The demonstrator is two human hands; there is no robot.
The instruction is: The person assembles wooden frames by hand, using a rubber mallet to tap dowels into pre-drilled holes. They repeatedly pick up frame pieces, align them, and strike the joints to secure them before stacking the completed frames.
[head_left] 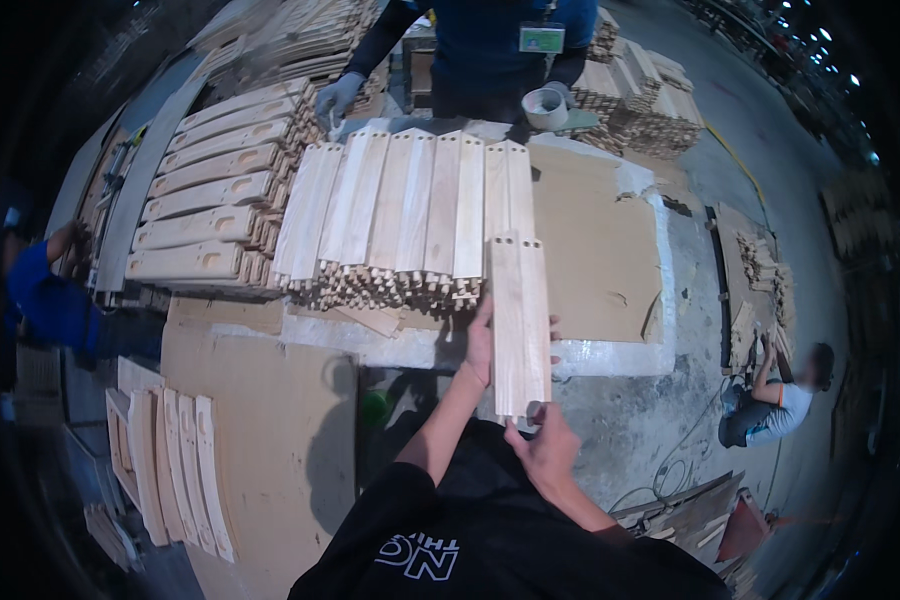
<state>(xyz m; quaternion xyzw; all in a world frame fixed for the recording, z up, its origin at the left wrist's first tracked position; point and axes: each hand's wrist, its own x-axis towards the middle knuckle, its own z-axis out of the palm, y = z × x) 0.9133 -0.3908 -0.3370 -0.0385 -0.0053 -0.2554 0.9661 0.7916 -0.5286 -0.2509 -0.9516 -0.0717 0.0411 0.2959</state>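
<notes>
Pale wooden slats (520,320) lie side by side in front of me, with dark holes across the far end and short dowel pegs at the near end. My left hand (480,345) is wrapped under them, its thumb side at the left edge and fingertips showing at the right. At the near end my right hand (550,452) is closed, its fingers pinching by the pegs. Just beyond, a pile of similar slats (400,210) rests on the table, holes away from me and pegs toward me.
Brown cardboard (600,250) covers the table's right part. Curved wooden rails (205,225) are stacked at left, more (195,460) on a lower-left board. Across the table a gloved person (500,50) holds a white tub (545,108). Another person (780,400) crouches right; a blue-clad one (50,290) works left.
</notes>
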